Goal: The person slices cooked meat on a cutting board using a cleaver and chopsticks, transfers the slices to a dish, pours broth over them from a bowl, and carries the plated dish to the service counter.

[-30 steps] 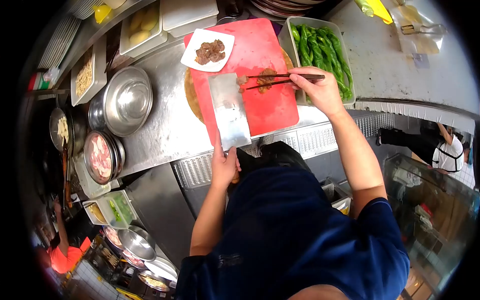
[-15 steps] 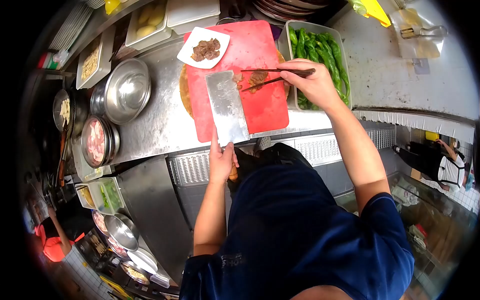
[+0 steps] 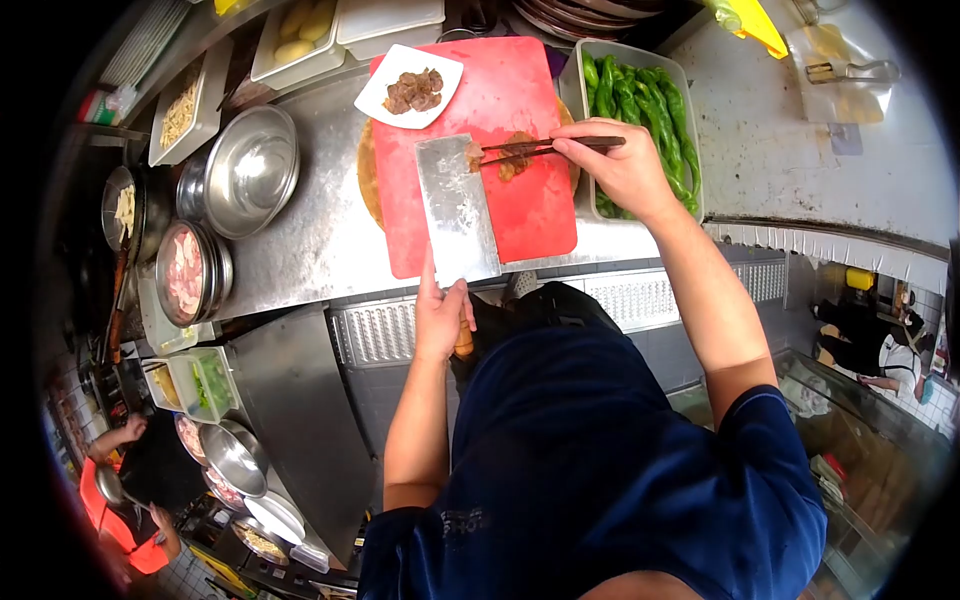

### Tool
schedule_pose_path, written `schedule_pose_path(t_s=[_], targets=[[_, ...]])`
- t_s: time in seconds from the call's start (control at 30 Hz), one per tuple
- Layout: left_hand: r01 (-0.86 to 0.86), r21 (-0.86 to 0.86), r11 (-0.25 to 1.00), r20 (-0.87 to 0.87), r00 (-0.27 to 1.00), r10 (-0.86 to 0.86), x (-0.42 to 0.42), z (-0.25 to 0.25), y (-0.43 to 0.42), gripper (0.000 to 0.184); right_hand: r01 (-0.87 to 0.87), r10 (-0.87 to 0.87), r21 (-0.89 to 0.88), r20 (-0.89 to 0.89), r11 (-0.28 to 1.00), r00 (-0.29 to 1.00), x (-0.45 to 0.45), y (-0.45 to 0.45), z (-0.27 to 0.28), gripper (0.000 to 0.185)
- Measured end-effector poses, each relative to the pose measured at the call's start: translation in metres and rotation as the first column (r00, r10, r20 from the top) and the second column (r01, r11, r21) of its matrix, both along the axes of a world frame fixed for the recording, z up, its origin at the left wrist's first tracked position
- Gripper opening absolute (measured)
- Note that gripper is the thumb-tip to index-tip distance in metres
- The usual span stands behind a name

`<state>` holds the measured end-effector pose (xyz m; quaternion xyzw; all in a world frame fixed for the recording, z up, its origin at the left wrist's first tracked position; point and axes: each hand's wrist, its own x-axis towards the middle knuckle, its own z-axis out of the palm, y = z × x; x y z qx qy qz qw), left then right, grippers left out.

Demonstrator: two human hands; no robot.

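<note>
My left hand (image 3: 441, 315) is closed round the wooden handle of a cleaver (image 3: 457, 215), one finger stretched along the blade. The blade lies over the red cutting board (image 3: 535, 215). A pair of dark chopsticks (image 3: 560, 146) is pinched in my right hand (image 3: 622, 168). Their tips meet at a small piece of meat (image 3: 473, 155) on the blade's right edge. More sliced brown meat (image 3: 514, 160) lies on the board beneath the chopsticks. A white square plate (image 3: 437, 66) with a heap of meat slices (image 3: 414, 90) sits at the board's upper left corner.
A tub of green peppers (image 3: 640, 95) stands right of the board. To the left are a steel bowl (image 3: 252, 170) and a bowl of raw meat (image 3: 186, 275). Co-workers appear at the lower left, in an orange top (image 3: 140, 548), and at the far right, in white (image 3: 898, 365).
The chopsticks' tips have closed together and moved left from the meat pile to the piece on the blade's edge. The cleaver stays nearly in place. The orange-clad co-worker has shifted and now holds a ladle.
</note>
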<state>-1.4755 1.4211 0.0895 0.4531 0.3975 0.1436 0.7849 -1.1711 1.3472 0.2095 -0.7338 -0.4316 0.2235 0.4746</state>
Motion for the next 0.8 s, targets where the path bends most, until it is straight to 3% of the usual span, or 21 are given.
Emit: schedule_pose_path(t_s=[0.33,0.43,0.53,0.57,0.63,0.67,0.7,0.77,0.8], targets=[[0.002,-0.023,1.0,0.01,1.0,-0.002,-0.02,0.037,-0.003,0.08,-0.06,0.055,0.053,0.092,0.997,0.994,-0.014,0.009,0.033,0.015],[-0.014,0.034,0.999,-0.019,1.0,0.015,-0.021,0.066,0.005,0.082,-0.067,0.074,0.117,-0.057,0.991,0.996,-0.018,0.018,0.052,0.015],[-0.11,0.062,0.992,-0.017,0.994,0.112,-0.012,0.091,0.02,0.082,-0.034,0.024,0.126,0.079,0.991,0.997,-0.012,0.037,0.06,0.016],[-0.156,0.06,0.986,-0.005,0.988,0.157,-0.005,0.098,0.028,0.083,0.016,-0.009,0.104,-0.062,0.994,0.998,-0.012,0.046,0.064,0.017],[-0.091,0.207,0.974,-0.114,0.987,0.117,0.017,0.114,0.047,0.079,0.059,-0.057,0.108,-0.029,0.992,0.998,-0.004,0.063,0.056,0.018],[0.0,0.274,0.962,-0.261,0.962,0.074,0.025,0.119,0.056,0.077,0.081,-0.08,0.109,-0.012,0.991,0.997,0.0,0.069,0.049,0.019],[0.078,0.497,0.864,-0.284,0.956,0.077,0.03,0.111,0.065,0.077,0.082,-0.077,0.163,-0.034,0.983,0.996,0.002,0.071,0.042,0.02],[0.22,0.831,0.511,-0.314,0.944,0.105,0.039,0.087,0.083,0.076,0.126,-0.107,0.179,-0.112,0.976,0.988,-0.001,0.063,0.039,0.021],[0.256,0.832,0.493,-0.353,0.928,0.115,0.042,0.095,0.084,0.075,0.149,-0.122,0.185,-0.151,0.971,0.981,-0.003,0.056,0.042,0.021]])
